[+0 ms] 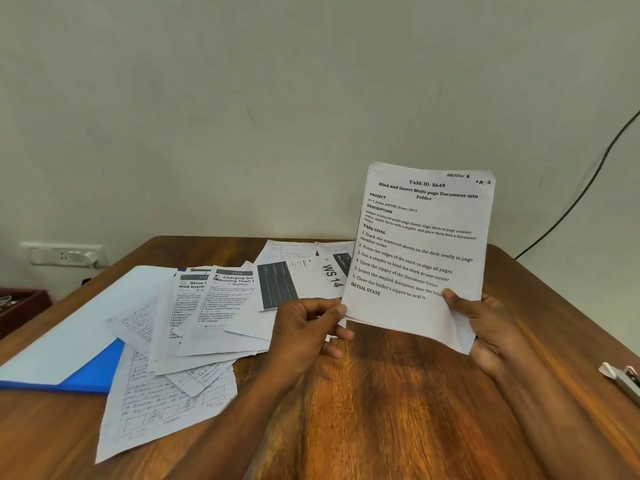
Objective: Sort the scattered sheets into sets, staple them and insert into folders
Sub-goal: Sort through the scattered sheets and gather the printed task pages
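Observation:
I hold a small set of printed sheets (420,244) upright above the wooden desk (398,403); its top page is headed "TASK ID: 3649". My right hand (485,327) grips the set's lower right corner, thumb on the front. At the lower left edge my left hand (308,327) pinches the same set. Several loose printed and handwritten sheets (207,323) lie scattered and overlapping on the desk's left half. A blue folder (93,372) lies at the far left, partly under a large white sheet (86,323). A metal stapler (623,377) shows at the right edge.
A pale wall rises just behind the desk, with a socket plate (65,254) at the left and a dark cable (581,195) hanging at the right. A dark red tray (17,306) sits beyond the desk's left edge. Bare wood lies in front of my hands.

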The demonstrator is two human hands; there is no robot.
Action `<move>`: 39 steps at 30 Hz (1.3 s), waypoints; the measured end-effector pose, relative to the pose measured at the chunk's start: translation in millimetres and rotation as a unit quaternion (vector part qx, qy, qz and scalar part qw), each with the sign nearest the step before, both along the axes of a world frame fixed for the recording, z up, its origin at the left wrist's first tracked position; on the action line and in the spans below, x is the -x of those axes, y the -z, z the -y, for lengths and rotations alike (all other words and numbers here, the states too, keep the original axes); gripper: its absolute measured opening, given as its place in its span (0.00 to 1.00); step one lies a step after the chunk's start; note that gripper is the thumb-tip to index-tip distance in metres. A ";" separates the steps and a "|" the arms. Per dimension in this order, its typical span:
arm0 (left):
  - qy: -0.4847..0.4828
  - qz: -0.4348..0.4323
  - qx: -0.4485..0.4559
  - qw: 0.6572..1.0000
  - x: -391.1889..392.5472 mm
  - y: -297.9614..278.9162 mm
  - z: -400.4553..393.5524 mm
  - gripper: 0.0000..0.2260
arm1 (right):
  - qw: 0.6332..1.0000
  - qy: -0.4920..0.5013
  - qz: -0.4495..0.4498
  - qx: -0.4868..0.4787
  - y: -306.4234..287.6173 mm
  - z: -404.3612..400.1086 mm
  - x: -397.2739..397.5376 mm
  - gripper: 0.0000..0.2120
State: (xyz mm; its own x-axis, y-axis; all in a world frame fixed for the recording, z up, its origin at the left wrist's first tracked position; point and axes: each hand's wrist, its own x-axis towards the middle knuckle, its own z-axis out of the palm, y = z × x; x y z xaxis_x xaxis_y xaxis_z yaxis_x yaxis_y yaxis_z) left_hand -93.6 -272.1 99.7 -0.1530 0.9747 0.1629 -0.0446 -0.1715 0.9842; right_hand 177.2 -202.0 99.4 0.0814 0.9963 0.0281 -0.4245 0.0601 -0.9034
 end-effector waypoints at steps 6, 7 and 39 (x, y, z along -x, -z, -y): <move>-0.025 0.016 -0.017 0.999 -2.2 6.2 -3.5 0.05 | 1.000 -0.009 0.011 0.006 4.4 -2.9 2.0 0.37; -0.026 0.021 -0.019 0.999 -2.4 7.6 -3.4 0.06 | 1.000 -0.011 0.003 0.006 5.0 -3.3 1.8 0.29; 0.161 0.082 0.080 0.980 6.1 58.6 -34.2 0.15 | 0.994 -0.102 0.032 -0.016 52.3 11.0 28.3 0.22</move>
State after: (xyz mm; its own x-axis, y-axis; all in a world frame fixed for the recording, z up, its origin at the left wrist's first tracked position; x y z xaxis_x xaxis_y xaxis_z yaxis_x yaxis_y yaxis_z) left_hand -99.7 -237.9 41.1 0.1553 0.9879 0.0032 -0.2312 0.0332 0.9724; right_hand 148.9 -213.0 47.1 -0.1251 0.9904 0.0588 -0.3722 0.0081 -0.9281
